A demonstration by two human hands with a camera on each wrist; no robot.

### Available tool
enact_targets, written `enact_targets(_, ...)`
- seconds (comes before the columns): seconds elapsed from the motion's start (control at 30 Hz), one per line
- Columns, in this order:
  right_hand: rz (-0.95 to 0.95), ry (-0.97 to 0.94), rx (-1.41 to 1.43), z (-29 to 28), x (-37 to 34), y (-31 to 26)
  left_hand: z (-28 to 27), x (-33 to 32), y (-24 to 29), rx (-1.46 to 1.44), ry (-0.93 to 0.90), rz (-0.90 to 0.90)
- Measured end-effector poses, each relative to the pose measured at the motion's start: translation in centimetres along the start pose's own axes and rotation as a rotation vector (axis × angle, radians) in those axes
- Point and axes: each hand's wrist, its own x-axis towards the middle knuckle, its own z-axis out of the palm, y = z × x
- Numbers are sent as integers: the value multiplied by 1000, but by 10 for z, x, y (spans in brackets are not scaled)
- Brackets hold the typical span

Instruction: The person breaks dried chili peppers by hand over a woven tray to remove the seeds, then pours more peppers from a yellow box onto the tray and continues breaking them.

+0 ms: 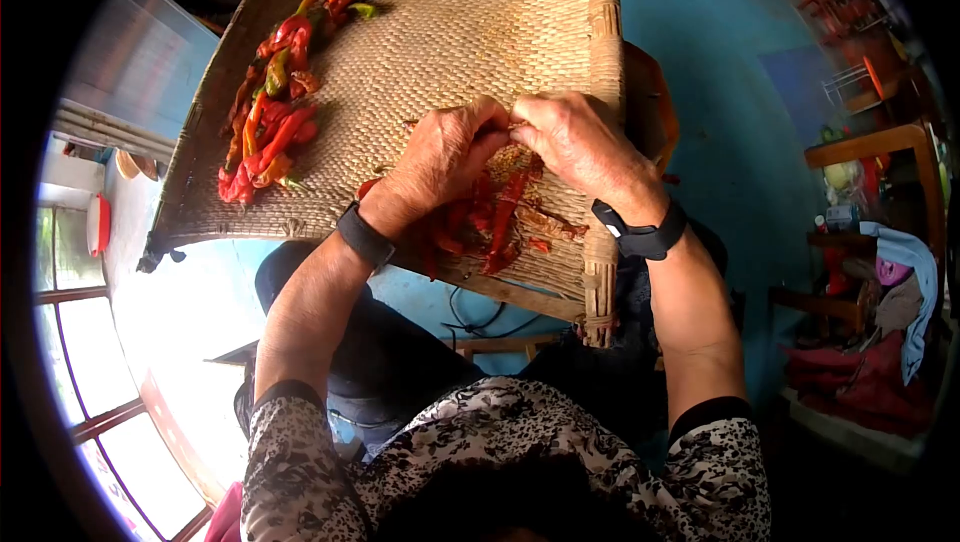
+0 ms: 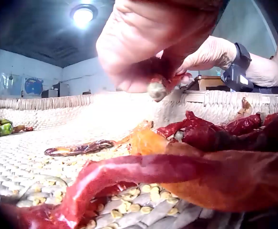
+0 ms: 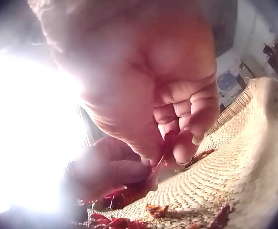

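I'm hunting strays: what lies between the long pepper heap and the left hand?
Mostly bare woven tray, seen in the head view, plus a shrivelled pepper near the left hand, clearer in the left wrist view.

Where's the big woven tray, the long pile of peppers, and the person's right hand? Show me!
Woven tray (image 1: 470, 37): head view, on its bare woven bottom.
Long pile of peppers (image 1: 277, 74): head view, on a green bit near its middle.
Right hand (image 1: 580, 140): head view, on the back of the hand.

The windowpanes glare white (the head view bows, its corners black). A ceiling lamp glows overhead.
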Motion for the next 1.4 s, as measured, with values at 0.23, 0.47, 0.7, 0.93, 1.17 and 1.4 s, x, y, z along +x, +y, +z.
enact_targets(0.23, -36, 115, 137, -11, 1, 5, -11, -3, 4, -130, -26, -104)
enact_targets(0.47, 63, 278, 157, -43, -12, 5, -10, -2, -6, -159, -5, -176)
enact_targets(0.7, 238, 772, 66, -72, -33, 47, -5, -1, -28, 380, 63, -21)
enact_targets(0.93, 178, 506, -395, -62, -38, 56, -8, -6, -45, 519, -127, -29)
enact_targets(1.17, 48, -27, 25, -8, -7, 1, -8, -14, -44, 546, -100, 28)
enact_targets(1.4, 28, -133, -24, 6, 5, -8, -11, -6, -43, 567, -122, -33)
